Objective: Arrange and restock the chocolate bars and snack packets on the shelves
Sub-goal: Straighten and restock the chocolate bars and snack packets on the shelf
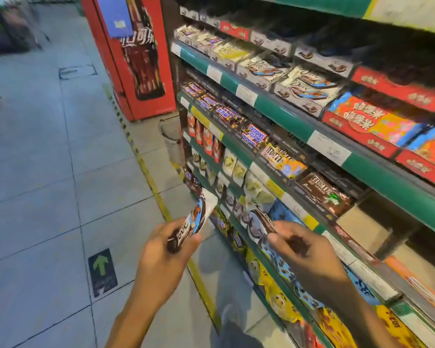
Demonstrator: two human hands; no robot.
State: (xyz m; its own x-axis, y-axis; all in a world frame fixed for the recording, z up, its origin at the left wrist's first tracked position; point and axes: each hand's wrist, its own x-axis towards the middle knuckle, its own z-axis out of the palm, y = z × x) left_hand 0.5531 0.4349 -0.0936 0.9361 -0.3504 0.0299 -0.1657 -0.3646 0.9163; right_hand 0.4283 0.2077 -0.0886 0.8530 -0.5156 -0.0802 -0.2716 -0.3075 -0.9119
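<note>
Standing in a shop aisle beside a green-edged shelving unit [281,106], a person works with both bare hands held low in front of the lower shelves. Left hand [161,252]: the grip is closed around a Dove chocolate bar [194,222] in a white and brown wrapper, fingers and thumb wrapped over its lower end while the upper end angles up toward the shelving, clear of it. Right hand [304,249]: the grip pinches a second Dove bar [261,222] at the front of a lower shelf, among hanging snack packets [239,172]; blur makes it unclear whether that bar rests on the shelf or is lifted free. Upper shelf: open display boxes of Dove bars [264,69] in a row, with red boxes [362,126] to their right. Shelf below: Snickers bars [254,135] lie along the front, followed by a yellow M&M's box [281,159] and a brown M&M's box [324,192]. Lowest visible level: yellow and blue packets [281,297] hang beneath the right forearm. Price tags [329,150] sit along the green shelf edges. A red drinks cooler [136,59] stands at the end of the unit, with a small bin [171,139] next to it. Floor: grey tiles [48,172], a yellow line [158,194] and a green arrow marker [102,272].
</note>
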